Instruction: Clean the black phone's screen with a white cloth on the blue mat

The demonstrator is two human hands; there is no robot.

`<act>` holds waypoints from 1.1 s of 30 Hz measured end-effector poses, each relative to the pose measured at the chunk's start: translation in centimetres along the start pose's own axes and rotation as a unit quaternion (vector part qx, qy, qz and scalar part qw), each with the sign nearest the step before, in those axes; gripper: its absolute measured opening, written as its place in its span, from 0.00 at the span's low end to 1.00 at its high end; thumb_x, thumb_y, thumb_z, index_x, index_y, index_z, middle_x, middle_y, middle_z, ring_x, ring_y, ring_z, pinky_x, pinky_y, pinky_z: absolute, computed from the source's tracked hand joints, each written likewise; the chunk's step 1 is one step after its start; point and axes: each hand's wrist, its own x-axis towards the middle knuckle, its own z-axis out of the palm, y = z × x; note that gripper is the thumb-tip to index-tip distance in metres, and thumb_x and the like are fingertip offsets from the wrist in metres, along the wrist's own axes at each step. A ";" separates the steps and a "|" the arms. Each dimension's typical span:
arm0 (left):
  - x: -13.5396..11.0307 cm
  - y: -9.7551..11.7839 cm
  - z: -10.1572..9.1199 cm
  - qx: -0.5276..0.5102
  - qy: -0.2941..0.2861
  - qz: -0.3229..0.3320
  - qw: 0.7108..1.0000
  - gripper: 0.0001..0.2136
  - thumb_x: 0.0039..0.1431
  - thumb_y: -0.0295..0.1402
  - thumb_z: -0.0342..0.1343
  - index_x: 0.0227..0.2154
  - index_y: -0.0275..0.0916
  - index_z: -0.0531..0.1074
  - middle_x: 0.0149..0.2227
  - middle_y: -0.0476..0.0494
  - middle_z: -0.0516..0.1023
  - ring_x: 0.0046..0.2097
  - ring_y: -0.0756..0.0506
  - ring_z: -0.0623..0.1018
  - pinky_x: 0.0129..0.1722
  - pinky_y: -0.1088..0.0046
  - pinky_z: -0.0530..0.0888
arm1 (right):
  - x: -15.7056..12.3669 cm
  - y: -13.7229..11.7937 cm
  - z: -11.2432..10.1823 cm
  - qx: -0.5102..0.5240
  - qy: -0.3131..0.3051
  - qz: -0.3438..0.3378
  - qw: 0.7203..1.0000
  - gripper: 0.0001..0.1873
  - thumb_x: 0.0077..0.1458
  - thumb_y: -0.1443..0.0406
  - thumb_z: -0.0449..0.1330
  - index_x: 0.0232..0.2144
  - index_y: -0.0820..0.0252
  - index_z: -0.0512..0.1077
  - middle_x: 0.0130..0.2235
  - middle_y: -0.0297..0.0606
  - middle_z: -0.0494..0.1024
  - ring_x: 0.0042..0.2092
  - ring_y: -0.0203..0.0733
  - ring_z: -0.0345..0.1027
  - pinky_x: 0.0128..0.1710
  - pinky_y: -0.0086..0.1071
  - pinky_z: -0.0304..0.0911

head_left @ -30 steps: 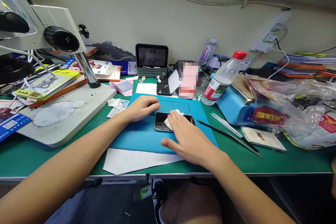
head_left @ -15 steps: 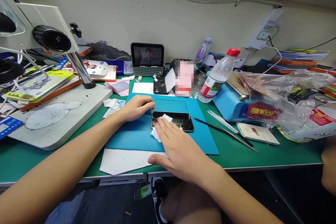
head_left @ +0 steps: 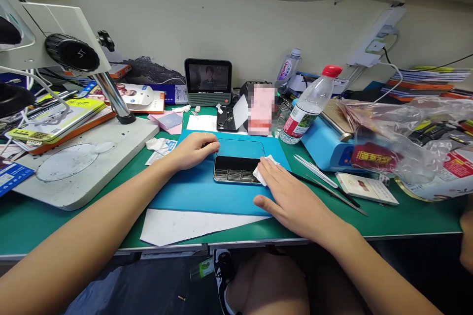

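A smartphone (head_left: 234, 171) lies flat on the blue mat (head_left: 192, 197), its dark, glossy face up and reflecting light. Over its right end my right hand (head_left: 286, 187) presses a folded white tissue (head_left: 259, 175) with long, flat fingers, thumb held apart. My left hand (head_left: 195, 150) rests on the mat by the phone's upper left corner. Its fingers are curled in, and whatever they may hold is hidden. A thin dark rectangular outline (head_left: 240, 140) shows on the mat just behind the phone. Beneath the mat's front edge lies a white sheet (head_left: 173, 226).
At left stands a microscope base (head_left: 84, 177) with a metal post. A small display (head_left: 209, 78) stands at the back. To the right are a water bottle (head_left: 308, 106), white tweezers (head_left: 316, 170), a blue device (head_left: 325, 150) and a plastic bag (head_left: 388, 128).
My right hand has slid the tissue rightward across the phone, from its left part to its right end. My left hand has stayed in place.
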 end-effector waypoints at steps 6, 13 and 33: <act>-0.1 -0.1 0.2 -0.051 0.037 0.002 0.998 0.12 0.68 0.41 0.42 0.42 0.41 0.65 0.38 0.46 0.77 0.40 0.44 0.75 0.44 0.66 0.70 | 3.4 -2.4 -0.3 0.046 -0.015 -0.003 0.999 0.56 0.63 0.34 0.40 0.71 0.78 0.55 0.73 0.61 0.50 0.75 0.62 0.41 0.72 0.57 0.46; 0.0 -0.8 0.1 -0.094 0.029 0.006 0.995 0.11 0.62 0.38 0.43 0.43 0.40 0.63 0.38 0.46 0.77 0.40 0.43 0.74 0.44 0.64 0.71 | 7.0 -7.0 1.1 0.083 0.011 -0.075 0.994 0.58 0.62 0.33 0.41 0.69 0.82 0.57 0.73 0.65 0.51 0.75 0.63 0.41 0.73 0.54 0.42; -0.9 1.4 -0.5 -0.005 -0.102 -0.017 0.995 0.21 0.58 0.46 0.57 0.49 0.42 0.62 0.49 0.40 0.74 0.45 0.40 0.74 0.45 0.60 0.72 | -1.2 -0.7 0.7 0.006 0.029 -0.023 0.999 0.49 0.67 0.39 0.45 0.72 0.72 0.53 0.73 0.58 0.53 0.74 0.61 0.44 0.71 0.58 0.52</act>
